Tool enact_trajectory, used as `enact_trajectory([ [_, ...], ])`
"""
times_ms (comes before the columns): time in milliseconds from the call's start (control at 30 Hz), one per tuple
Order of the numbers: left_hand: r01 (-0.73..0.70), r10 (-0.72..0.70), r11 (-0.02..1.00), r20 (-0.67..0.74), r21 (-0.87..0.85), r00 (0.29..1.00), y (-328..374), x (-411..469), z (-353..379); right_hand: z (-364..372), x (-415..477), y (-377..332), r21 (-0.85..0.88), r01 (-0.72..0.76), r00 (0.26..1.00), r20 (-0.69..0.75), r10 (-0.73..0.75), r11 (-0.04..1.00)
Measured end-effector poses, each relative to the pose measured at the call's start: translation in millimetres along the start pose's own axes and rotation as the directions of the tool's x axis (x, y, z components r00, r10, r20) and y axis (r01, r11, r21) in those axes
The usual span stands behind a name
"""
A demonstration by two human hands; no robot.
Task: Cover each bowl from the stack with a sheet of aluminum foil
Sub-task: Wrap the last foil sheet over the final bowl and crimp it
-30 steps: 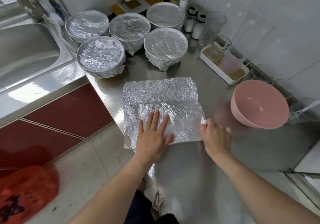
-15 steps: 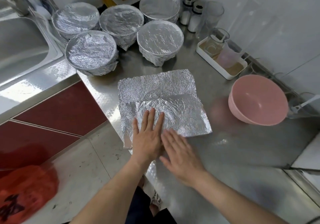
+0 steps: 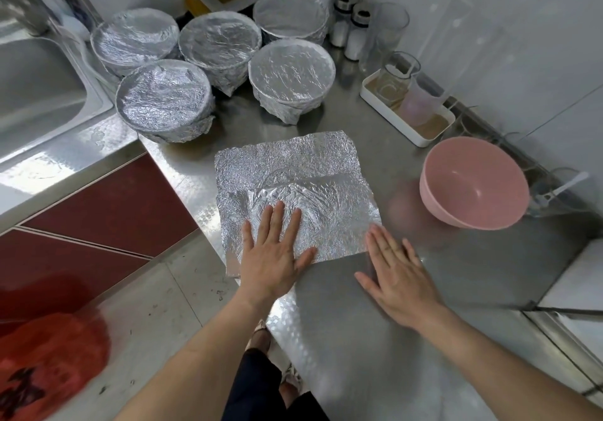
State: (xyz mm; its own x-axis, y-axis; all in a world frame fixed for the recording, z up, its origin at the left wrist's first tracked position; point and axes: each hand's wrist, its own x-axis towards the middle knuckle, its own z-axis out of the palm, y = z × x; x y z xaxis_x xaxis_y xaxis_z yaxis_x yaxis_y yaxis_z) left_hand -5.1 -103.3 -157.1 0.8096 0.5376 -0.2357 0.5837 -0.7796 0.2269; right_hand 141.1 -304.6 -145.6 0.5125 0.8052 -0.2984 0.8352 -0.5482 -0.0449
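Five bowls at the back of the tabletop (image 3: 375, 339) already wear a foil cover: one back left (image 3: 135, 40), one front left (image 3: 163, 101), one in the middle (image 3: 220, 47), one at the far back (image 3: 290, 12) and one front right (image 3: 292, 74). What is inside them I cannot tell, because the foil hides it. One pink bowl (image 3: 473, 181) stands open and empty on the right side, well apart from the covered group, so I judge that this one is left to do. No further stack of bowls shows in the view.

The foil sheets (image 3: 293, 185) lie flat in the middle of the tabletop, and it seems that there are two, one overlapping the other. The left hand (image 3: 277, 251) rests flat on the near part of the foil, fingers spread, grip fully open, holding nothing. The right hand (image 3: 396, 270) is also flat and open, with only the fingertips at the right corner of the foil and the palm over bare steel.

Near the wall a white tray (image 3: 408, 127) holds a glass jar (image 3: 394, 74) and a pale plastic cup (image 3: 421, 104); both look empty.
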Motion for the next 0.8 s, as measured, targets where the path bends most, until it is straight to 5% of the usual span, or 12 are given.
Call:
enact_trajectory([
  [233, -0.030, 0.030, 1.000, -0.022, -0.005, 0.999, 31, -4, -2, 1, 0, -7, -0.016, -0.037, 0.999, 0.004, 0.037, 0.999],
  [500, 0.287, -0.292, 0.926, 0.018, -0.245, 0.956, 12, -18, -18, -1, 1, -8, -0.019, -0.042, 0.998, 0.041, 0.043, 0.999],
  [800, 0.423, -0.451, 0.829, 0.009, -0.366, 0.892, -12, -40, -30, -24, 1, -21, -0.106, -0.064, 0.991, 0.113, 0.076, 0.992],
])
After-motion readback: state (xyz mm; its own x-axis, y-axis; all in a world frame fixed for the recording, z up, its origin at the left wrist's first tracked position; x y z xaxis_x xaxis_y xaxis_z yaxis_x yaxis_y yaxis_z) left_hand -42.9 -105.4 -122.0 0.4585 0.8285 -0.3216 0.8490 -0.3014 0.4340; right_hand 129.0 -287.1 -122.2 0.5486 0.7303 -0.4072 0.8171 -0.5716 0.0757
